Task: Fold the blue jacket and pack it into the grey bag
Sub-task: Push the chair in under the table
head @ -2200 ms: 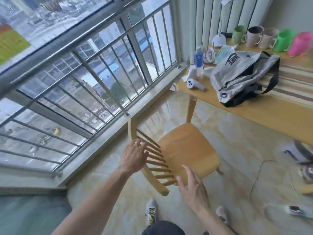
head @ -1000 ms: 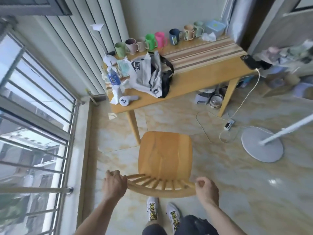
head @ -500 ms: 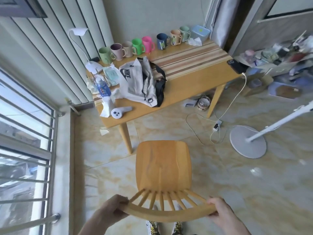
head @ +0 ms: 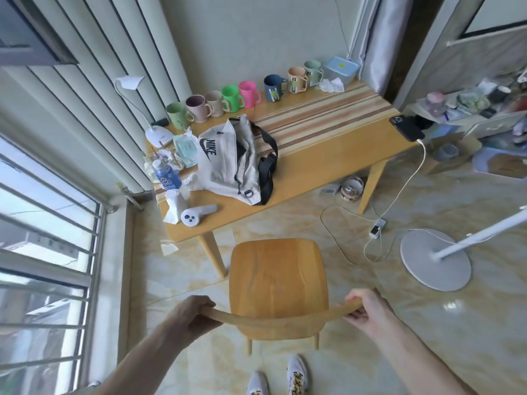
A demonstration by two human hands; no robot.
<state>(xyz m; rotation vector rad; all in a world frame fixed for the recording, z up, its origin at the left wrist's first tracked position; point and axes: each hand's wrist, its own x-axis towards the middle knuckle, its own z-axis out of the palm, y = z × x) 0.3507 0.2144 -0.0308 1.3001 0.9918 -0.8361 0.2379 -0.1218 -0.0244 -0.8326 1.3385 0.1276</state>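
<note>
The grey bag [head: 228,163] with black straps lies on the left half of the wooden table [head: 313,166], slumped and partly unzipped. No blue jacket is in view. In front of me stands a wooden chair [head: 276,277] facing the table. My left hand [head: 196,315] grips the left end of its curved top rail, and my right hand [head: 368,309] grips the right end.
A row of mugs [head: 231,98] lines the table's back edge, with a lamp [head: 156,132], a bottle [head: 166,175] and a white handheld device [head: 196,215] at its left end. A phone [head: 405,128] charges at the right corner; its cable [head: 379,223] trails on the floor. A fan base [head: 433,258] stands right. Barred window on the left.
I turned from the window to face the table. Both hands went from open over the chair's back to gripping its top rail, and the chair now stands square to the table.
</note>
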